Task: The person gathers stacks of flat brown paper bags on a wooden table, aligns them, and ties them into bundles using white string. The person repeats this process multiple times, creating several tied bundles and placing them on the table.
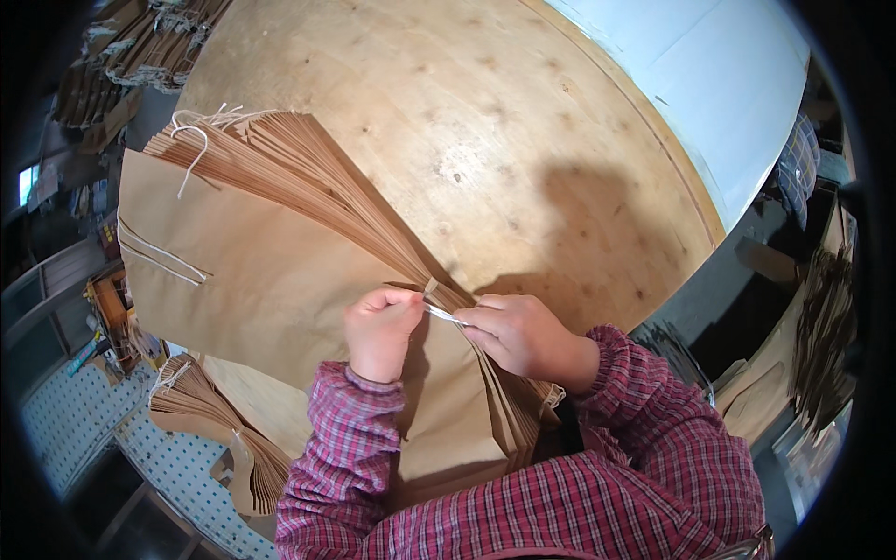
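Note:
A large bundle of brown paper bags lies across the table in front of me, its folded edges fanned out toward the far left and pinched together near my hands. A short white string stretches over the narrow part of the bundle. My left hand is closed, pinching one end of that string with the fingertips. The other end is gripped by my right hand, whose fingers are pressed together at the bundle's right side. White cord handles stick out at the bundle's far end.
The bundle rests on a round-edged plywood tabletop with a pale blue-white sheet along its far right. Another tied bundle of brown bags is at the lower left. More brown stacks stand at the far left and right.

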Demonstrator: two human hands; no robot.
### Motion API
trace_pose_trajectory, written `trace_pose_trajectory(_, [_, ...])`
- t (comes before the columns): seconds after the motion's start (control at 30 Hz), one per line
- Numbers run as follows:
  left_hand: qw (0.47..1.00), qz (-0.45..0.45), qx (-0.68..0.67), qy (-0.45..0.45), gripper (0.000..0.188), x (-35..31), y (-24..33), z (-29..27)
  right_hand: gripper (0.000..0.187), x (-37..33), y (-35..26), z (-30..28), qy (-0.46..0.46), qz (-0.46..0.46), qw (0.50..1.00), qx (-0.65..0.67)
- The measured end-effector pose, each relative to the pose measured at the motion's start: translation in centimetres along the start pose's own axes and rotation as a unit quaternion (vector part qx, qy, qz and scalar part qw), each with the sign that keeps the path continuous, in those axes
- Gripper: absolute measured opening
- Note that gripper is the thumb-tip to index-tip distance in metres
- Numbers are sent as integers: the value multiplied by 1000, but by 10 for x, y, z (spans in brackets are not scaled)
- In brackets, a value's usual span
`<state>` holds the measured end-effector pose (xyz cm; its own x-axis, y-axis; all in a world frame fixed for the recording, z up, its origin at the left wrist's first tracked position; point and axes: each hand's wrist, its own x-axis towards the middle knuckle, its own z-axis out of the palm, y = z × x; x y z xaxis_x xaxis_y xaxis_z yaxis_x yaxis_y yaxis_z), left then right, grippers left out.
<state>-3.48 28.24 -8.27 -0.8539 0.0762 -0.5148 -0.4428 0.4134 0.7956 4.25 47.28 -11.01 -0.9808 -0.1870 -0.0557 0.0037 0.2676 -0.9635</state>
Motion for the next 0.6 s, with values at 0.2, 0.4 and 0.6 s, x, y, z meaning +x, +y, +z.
trace_pose_trajectory(0.2, [900,264,335,93,7,-1,-4,10,21,19,3,-29,-21,-37,998,49])
trace_pose_trajectory(0.4, [822,354,433,106,11,-1,-13,10,17,71,23,2,-38,-108,992,49])
trace_pose_trajectory(0.6, [791,451,403,85,18,5,-24,6,16,90,41,9,-84,-172,982,13])
